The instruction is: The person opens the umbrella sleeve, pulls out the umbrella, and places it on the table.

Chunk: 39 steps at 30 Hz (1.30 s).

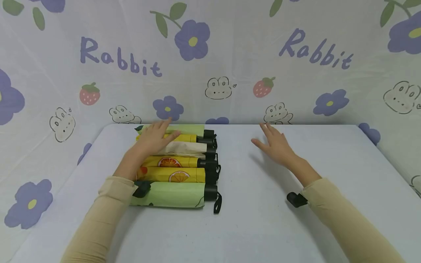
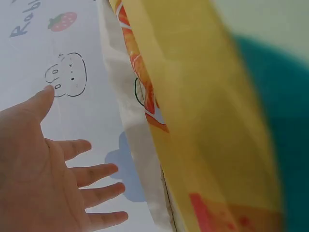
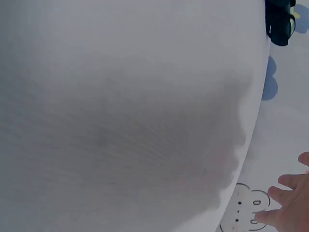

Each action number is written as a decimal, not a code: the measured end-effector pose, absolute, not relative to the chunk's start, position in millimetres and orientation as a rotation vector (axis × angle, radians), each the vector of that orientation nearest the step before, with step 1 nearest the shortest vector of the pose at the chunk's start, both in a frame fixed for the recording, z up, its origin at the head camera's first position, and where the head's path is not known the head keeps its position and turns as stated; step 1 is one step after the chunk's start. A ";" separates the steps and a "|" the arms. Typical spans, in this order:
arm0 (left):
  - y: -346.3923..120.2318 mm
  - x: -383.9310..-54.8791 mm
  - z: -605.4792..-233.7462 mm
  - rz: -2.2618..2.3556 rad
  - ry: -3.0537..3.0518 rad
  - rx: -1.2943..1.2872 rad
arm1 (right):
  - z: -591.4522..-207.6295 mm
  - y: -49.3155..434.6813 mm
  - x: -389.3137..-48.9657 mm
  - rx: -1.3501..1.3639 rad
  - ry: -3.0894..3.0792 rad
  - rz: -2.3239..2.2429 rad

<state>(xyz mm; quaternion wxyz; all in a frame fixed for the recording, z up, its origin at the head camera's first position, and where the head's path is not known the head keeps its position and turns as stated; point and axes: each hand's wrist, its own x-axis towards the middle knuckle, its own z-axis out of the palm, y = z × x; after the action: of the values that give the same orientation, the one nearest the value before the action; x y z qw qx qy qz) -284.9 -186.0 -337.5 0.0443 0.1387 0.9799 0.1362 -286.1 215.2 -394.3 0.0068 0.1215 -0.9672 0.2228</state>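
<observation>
Several folded umbrellas lie side by side in a column on the left half of the table, black handles pointing right. Nearest is a light green umbrella [image 1: 177, 194]; behind it come two yellow ones with orange slices [image 1: 194, 175], a cream umbrella [image 1: 192, 148], a plain-looking yellow umbrella [image 1: 189, 138] and a far light green umbrella [image 1: 194, 129]. My left hand [image 1: 152, 138], fingers spread, is over the left ends of the farther umbrellas, hiding part of them. Nothing is in its palm in the left wrist view. My right hand [image 1: 276, 146] is held over the table's right half, fingers extended, holding nothing.
The white table [image 1: 250, 226] ends at a back edge against a hanging cloth [image 1: 243, 47] printed with rabbits, flowers and strawberries. A black wrist strap [image 1: 217, 203] hangs off the nearest umbrella's handle. Small black devices [image 1: 296, 199] sit at both cuffs.
</observation>
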 end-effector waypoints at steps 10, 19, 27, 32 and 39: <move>-196.3 -263.2 -343.5 0.609 2.879 0.537 | -399.8 205.2 -263.0 0.571 -3.017 1.036; -204.8 -245.1 -346.1 0.844 2.702 0.703 | -400.7 192.4 -241.4 0.628 -3.028 1.232; -212.3 -224.7 -349.6 0.911 2.624 0.769 | -401.1 180.1 -226.9 0.710 -3.012 1.322; -217.2 -217.1 -354.3 0.966 2.592 0.823 | -400.5 174.1 -218.7 0.738 -3.009 1.390; -222.4 -209.7 -357.4 1.043 2.493 0.807 | -399.8 167.6 -210.1 0.815 -2.994 1.390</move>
<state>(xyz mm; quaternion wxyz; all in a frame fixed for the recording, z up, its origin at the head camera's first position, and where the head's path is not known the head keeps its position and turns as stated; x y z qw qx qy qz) -209.7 -222.4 -357.4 0.1600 0.2825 0.8725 0.3651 -210.1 167.6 -399.8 -0.1287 0.2377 -0.8732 0.4055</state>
